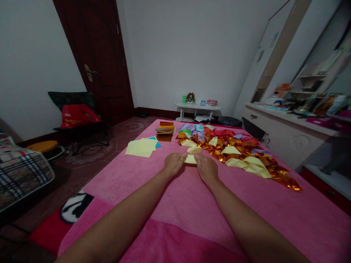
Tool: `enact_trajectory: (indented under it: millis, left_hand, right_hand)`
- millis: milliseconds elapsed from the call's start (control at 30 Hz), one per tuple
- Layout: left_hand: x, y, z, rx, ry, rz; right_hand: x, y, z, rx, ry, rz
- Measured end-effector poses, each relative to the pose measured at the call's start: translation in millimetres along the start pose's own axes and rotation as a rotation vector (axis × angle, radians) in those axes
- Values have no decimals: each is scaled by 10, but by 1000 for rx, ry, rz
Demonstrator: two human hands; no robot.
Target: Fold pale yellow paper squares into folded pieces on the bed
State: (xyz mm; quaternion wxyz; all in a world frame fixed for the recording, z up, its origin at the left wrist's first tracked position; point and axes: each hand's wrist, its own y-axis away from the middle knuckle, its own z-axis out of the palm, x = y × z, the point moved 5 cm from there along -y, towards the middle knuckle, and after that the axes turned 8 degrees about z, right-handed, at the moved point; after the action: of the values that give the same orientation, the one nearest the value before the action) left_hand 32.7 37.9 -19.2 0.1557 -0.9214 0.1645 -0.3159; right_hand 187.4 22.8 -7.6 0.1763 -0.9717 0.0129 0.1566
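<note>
Between my two hands lies a small folded piece of yellow paper [190, 159] on the pink cloth. My left hand [174, 163] is closed on its left end, and my right hand [207, 168] is closed on its right end, thumbs toward the middle. Just beyond them rest folded yellow paper pieces [194, 150]. To the right spreads a pile of folded shiny gold paper pieces [236, 142], mixed with yellow, purple, red, green and blue ones. On the left are flat yellow paper sheets [140, 147] with a blue sheet [157, 141] partly under them.
A stack of gold paper [165, 128] stands at the far side of the pink-covered table [120, 182]. Beyond it is a small white table [197, 106] by the wall. A cluttered dresser [287, 124] stands right; a chair with a red bag [78, 116] stands left.
</note>
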Motion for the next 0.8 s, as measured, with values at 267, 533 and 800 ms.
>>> enact_trajectory:
  millis: [267, 533, 800]
  left_hand:
    - [0, -16, -13, 71, 209, 6]
    - [-58, -26, -91, 163, 397, -76]
    - [-52, -27, -68, 121, 463, -81]
  right_hand:
    - [38, -15, -25, 11, -112, 26]
    - [184, 10, -105, 20, -146, 41]
    - [1200, 219, -847, 44, 14, 59]
